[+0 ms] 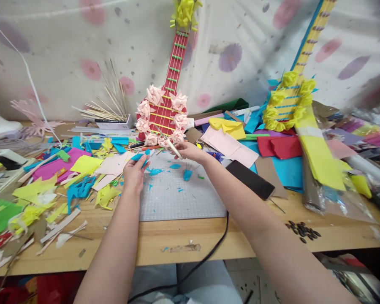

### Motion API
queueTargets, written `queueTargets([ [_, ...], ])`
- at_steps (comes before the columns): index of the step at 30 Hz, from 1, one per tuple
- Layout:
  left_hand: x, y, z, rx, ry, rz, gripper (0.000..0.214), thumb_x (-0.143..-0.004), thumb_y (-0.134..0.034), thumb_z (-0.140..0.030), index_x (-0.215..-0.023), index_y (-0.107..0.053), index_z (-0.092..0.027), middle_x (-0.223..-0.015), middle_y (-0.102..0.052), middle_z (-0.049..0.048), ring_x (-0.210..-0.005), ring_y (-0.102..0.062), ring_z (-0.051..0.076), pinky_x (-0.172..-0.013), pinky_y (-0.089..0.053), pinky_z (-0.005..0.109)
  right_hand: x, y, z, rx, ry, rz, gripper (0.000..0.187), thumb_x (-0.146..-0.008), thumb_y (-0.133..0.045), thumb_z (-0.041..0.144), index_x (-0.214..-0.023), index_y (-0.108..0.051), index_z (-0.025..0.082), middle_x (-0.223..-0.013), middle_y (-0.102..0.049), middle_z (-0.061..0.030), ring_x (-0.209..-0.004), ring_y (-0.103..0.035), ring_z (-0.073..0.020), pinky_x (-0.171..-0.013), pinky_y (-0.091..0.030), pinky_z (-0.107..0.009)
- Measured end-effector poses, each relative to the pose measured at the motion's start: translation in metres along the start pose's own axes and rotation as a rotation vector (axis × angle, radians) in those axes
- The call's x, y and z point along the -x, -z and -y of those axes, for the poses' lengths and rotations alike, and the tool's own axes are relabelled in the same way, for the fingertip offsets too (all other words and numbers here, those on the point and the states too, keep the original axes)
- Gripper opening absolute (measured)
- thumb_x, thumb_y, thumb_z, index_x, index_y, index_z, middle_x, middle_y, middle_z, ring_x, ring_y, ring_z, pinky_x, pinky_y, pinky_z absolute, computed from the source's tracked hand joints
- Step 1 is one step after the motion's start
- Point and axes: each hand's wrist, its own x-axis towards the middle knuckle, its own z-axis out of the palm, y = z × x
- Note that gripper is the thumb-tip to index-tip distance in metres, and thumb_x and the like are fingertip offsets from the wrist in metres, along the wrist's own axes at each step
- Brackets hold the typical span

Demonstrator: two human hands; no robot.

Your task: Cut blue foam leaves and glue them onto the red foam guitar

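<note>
My left hand [134,172] is closed, pinching a small blue paper piece [138,156] above the left part of the grey cutting mat [183,207]. At the mat's far edge, my right hand [188,151] is closed around white-handled scissors [175,148], whose thin tip points away toward the red paper guitar [160,116]. Pink paper flowers [181,101] ring the guitar's body, and it stands upright just beyond my hands. Blue scraps [187,175] lie scattered on the mat between my hands.
Coloured paper offcuts [82,164] cover the table's left side. To the right lie a black phone [250,179], stacked paper sheets [285,146] and dark seed-like pieces [303,231]. A yellow paper guitar [286,101] leans at the back. A black cable [220,240] hangs over the front edge.
</note>
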Motion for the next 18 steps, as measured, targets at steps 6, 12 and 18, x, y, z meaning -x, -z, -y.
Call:
queueTargets([
  [6, 0.003, 0.000, 0.004, -0.096, -0.044, 0.075, 0.029, -0.045, -0.080, -0.027, -0.067, -0.065, -0.015, -0.068, -0.066, 0.0014, -0.069, -0.064, 0.013, -0.069, -0.052, 0.027, 0.038, -0.011, -0.015, -0.538, 0.022, -0.044, 0.028, -0.077, -0.058, 0.041, -0.089, -0.048, 0.018, -0.072, -0.053, 0.0014, -0.062, -0.051, -0.0085, -0.050, -0.036, -0.019],
  [12, 0.009, -0.002, 0.009, -0.231, -0.003, 0.176, 0.028, -0.046, -0.079, -0.026, -0.067, -0.065, -0.014, -0.068, -0.067, 0.0029, -0.068, -0.064, 0.015, -0.070, -0.054, 0.031, 0.065, -0.007, -0.014, -0.422, -0.101, 0.187, 0.039, -0.081, -0.050, 0.054, -0.093, -0.050, 0.016, -0.071, -0.051, 0.0012, -0.061, -0.050, -0.0087, -0.055, -0.042, -0.020],
  [18, 0.012, -0.003, 0.014, -0.286, 0.130, 0.229, 0.027, -0.043, -0.081, -0.025, -0.062, -0.065, -0.014, -0.066, -0.067, 0.0033, -0.068, -0.064, 0.016, -0.074, -0.053, 0.035, 0.063, 0.022, -0.002, -0.193, -0.215, 0.434, 0.050, -0.085, -0.037, 0.060, -0.095, -0.054, 0.014, -0.065, -0.055, -0.0017, -0.058, -0.051, -0.0111, -0.050, -0.039, -0.020],
])
